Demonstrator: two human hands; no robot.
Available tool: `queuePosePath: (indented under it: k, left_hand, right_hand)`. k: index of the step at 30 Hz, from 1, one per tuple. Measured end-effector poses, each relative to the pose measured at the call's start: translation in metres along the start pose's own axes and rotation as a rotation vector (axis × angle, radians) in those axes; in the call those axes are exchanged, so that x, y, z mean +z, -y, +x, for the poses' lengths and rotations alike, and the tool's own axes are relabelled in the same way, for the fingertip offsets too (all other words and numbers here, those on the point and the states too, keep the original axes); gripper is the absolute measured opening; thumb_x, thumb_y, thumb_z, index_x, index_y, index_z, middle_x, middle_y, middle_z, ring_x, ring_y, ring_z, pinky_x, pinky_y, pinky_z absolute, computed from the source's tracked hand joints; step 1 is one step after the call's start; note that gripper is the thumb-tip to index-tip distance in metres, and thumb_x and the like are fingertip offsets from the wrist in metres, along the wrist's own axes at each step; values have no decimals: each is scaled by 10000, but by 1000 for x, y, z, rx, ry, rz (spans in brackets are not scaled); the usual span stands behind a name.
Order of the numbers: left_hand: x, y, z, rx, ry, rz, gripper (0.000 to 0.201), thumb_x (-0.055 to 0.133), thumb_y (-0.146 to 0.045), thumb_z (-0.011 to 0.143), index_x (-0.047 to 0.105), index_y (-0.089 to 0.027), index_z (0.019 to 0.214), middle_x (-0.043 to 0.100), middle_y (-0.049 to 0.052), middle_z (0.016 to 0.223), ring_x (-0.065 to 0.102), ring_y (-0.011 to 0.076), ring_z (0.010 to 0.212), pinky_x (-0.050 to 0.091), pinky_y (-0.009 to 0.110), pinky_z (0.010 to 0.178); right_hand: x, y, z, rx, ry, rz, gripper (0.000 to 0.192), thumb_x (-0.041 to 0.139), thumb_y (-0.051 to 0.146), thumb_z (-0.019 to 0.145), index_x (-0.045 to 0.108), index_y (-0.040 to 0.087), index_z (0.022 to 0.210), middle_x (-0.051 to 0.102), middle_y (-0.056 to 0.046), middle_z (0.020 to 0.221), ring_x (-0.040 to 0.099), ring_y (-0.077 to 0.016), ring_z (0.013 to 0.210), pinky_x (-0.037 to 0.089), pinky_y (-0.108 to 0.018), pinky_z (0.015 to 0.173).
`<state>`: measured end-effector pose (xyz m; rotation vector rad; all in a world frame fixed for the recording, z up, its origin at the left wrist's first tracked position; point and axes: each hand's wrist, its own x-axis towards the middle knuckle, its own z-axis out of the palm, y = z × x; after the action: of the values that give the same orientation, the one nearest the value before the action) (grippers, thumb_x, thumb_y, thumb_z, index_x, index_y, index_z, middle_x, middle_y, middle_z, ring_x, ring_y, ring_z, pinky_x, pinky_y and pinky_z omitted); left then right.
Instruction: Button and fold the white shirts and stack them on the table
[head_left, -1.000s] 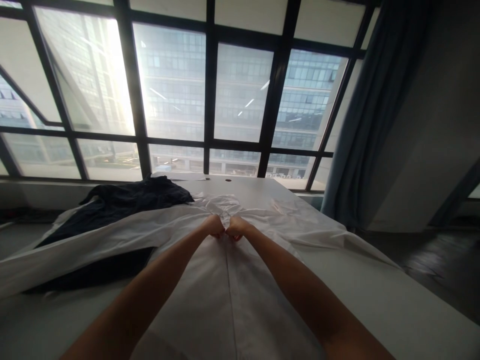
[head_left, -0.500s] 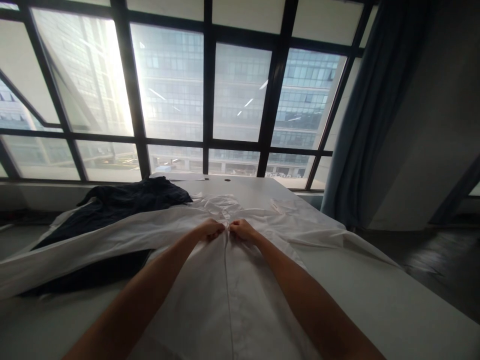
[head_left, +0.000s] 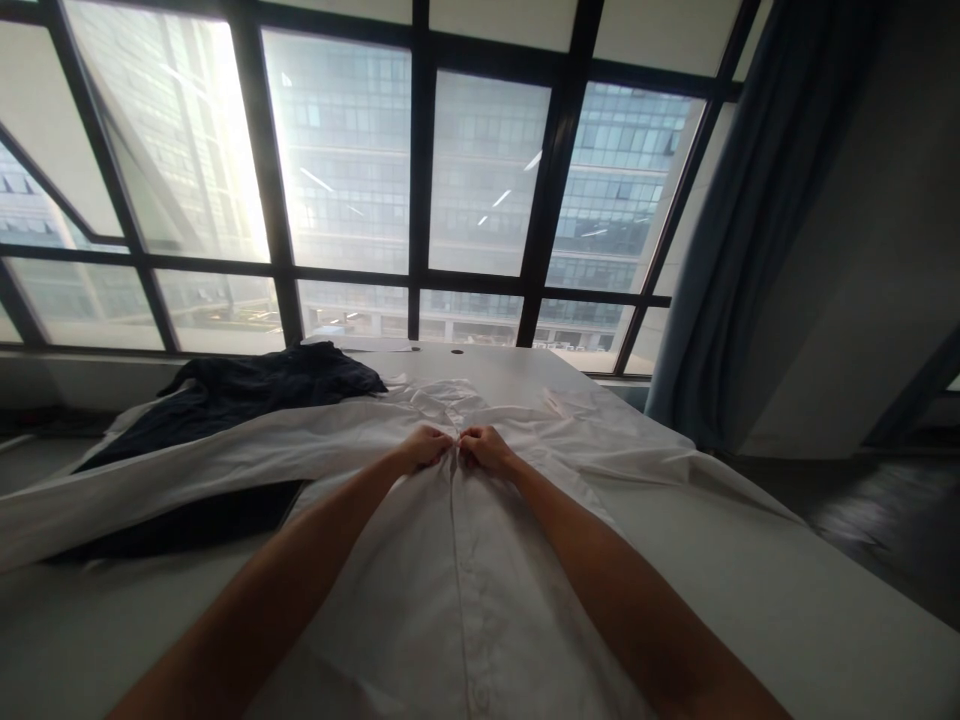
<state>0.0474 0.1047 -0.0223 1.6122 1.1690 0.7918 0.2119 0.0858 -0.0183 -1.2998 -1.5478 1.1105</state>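
Both arms are reaching straight out over the table (head_left: 787,600). The left hand (head_left: 424,446) is pinching the shirt (head_left: 450,590) at its button line, fingers curled shut on the cloth; the right hand (head_left: 484,447) is pinching beside it, knuckles nearly touching. The shirt is lying spread flat, thin, white and creased. A dark garment (head_left: 247,395) is lying crumpled to the left, partly under a sleeve.

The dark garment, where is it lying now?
In the head view, the dark garment lies on the left of the table, near the window, partly under the white shirt, left of the left hand.
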Motion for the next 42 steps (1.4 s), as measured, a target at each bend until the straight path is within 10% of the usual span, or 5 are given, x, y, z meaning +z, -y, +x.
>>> queuePosePath:
  k: [28, 42]
  left_hand:
    - [7, 0, -5, 67, -46, 89, 273, 560, -296, 789, 566, -146, 560, 437, -50, 398, 332, 67, 380, 224, 197, 409]
    - [10, -16, -2, -227, -121, -185, 246, 711, -304, 775, 623, -97, 676, 598, 2, 565, 496, 54, 422, 411, 172, 441]
  right_hand:
    - [1, -6, 1, -16, -44, -53, 97, 662, 227, 787, 642, 138, 753, 681, -19, 647, 574, -103, 415, 412, -193, 394]
    - [9, -7, -10, -456, -238, -570, 137, 604, 188, 773, 729, 147, 811, 735, -58, 751, 641, -165, 666, 445, -235, 640]
